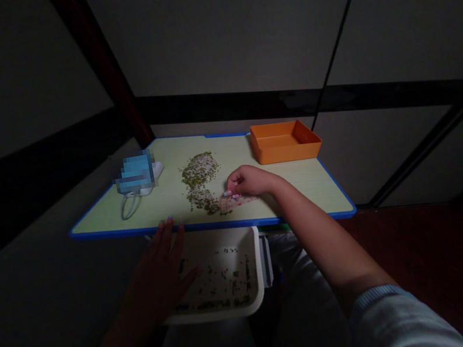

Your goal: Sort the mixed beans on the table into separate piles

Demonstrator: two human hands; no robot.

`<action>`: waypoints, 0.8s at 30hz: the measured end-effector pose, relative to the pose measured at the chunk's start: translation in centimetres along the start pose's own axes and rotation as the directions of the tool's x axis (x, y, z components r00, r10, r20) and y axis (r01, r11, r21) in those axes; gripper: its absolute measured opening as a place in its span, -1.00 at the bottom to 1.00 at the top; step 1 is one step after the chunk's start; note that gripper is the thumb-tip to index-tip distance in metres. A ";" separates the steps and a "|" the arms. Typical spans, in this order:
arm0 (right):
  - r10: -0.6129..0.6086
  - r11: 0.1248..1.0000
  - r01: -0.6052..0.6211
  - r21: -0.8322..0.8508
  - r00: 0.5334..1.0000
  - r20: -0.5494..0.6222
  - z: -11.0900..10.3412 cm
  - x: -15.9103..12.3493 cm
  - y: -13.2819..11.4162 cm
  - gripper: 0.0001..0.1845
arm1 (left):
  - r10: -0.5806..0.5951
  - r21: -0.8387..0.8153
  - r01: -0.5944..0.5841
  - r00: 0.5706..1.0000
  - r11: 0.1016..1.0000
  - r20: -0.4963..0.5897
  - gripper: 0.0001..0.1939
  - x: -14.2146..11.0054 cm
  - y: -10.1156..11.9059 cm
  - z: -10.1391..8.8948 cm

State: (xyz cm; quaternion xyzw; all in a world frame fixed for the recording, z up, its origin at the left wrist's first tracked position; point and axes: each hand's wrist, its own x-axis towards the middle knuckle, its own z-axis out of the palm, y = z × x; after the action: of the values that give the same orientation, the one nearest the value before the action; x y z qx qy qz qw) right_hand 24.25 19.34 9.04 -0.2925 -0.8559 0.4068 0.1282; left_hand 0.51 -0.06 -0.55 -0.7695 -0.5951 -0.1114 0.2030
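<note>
A pile of small green and brown seeds [200, 182] lies spread on a pale board with a blue rim [102, 223]. My right hand [248, 182] rests on the board beside the pile, fingers curled in a pinch over a small pinkish patch of seeds; what they hold is too small to name. My left hand [163, 271] lies with fingers stretched out against the left rim of a white tray [257, 287], held below the board's front edge. Some seeds lie scattered in the tray.
An orange box [283, 141] stands at the board's far right corner. A blurred blue and white object [137, 177] with a cord lies at the far left. My lap is under the tray. The room around is dark.
</note>
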 end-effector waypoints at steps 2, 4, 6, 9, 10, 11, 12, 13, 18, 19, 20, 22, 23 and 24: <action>-0.006 1.000 0.006 -0.001 1.000 0.003 -0.1 -0.1 0.0 -0.84 | -0.011 -0.007 0.011 1.000 1.000 0.010 -0.13 0.0 0.0 -0.1; -0.004 1.000 0.004 -0.001 1.000 -0.013 -0.3 -0.1 0.2 -0.81 | -0.021 -0.010 0.021 1.000 1.000 0.019 -0.12 0.0 0.0 -0.2; 0.008 1.000 -0.009 -0.005 0.999 -0.042 -0.6 -0.2 0.4 -0.79 | -0.026 -0.013 0.026 0.999 1.000 0.023 -0.11 0.0 0.1 -0.3; 0.043 0.996 -0.046 -0.070 0.998 -0.049 -1.2 -0.4 0.9 -0.76 | -0.040 -0.025 0.041 0.999 0.999 0.032 -0.11 0.0 0.2 -0.3; 0.060 0.992 -0.064 -0.106 0.997 -0.045 -1.4 -0.4 1.0 -0.76 | -0.046 -0.027 0.047 0.998 0.999 0.035 -0.11 0.1 0.2 -0.4; 0.076 0.987 -0.081 -0.141 0.996 -0.040 -1.6 -0.5 1.0 -0.75 | -0.050 -0.026 0.051 0.998 0.998 0.035 -0.12 0.1 0.3 -0.4; 0.092 0.981 -0.097 -0.168 0.995 -0.034 -1.7 -0.6 1.0 -0.75 | -0.051 -0.025 0.052 0.998 0.998 0.034 -0.13 0.1 0.3 -0.5; 0.108 0.976 -0.111 -0.185 0.994 -0.026 -1.7 -0.7 1.0 -0.75 | -0.047 -0.024 0.047 0.998 0.999 0.031 -0.13 0.1 0.3 -0.5; 0.127 0.978 -0.121 -0.171 0.992 0.027 -1.5 -0.9 0.3 -0.73 | -0.041 -0.035 0.042 0.999 0.999 0.024 -0.12 0.1 0.4 -0.5; 0.124 0.980 -0.117 -0.160 0.992 0.033 -1.4 -0.9 0.2 -0.73 | -0.043 -0.032 0.044 0.999 0.999 0.022 -0.11 0.1 0.4 -0.4; 0.122 0.982 -0.115 -0.152 0.992 0.039 -1.3 -0.9 0.1 -0.74 | -0.044 -0.025 0.044 0.999 0.999 0.019 -0.12 0.1 0.4 -0.4; 0.122 0.982 -0.113 -0.149 0.991 0.051 -1.1 -0.8 0.0 -0.75 | -0.034 -0.009 0.034 0.999 0.999 0.007 -0.13 0.1 0.4 -0.4; 0.120 0.983 -0.110 -0.149 0.991 0.056 -1.0 -0.7 0.0 -0.75 | -0.027 -0.003 0.027 1.000 1.000 0.003 -0.13 0.0 0.4 -0.3; 0.118 0.983 -0.108 -0.151 0.991 0.061 -0.9 -0.7 -0.1 -0.75 | -0.021 0.001 0.021 1.000 1.000 0.002 -0.13 0.0 0.3 -0.3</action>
State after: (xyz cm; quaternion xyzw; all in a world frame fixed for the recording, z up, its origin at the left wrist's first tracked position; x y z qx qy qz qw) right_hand 25.17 19.43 9.64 -0.3349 -0.8695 0.3592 0.0530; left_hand 0.87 -0.26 -0.29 -0.7634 -0.6032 -0.1125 0.2019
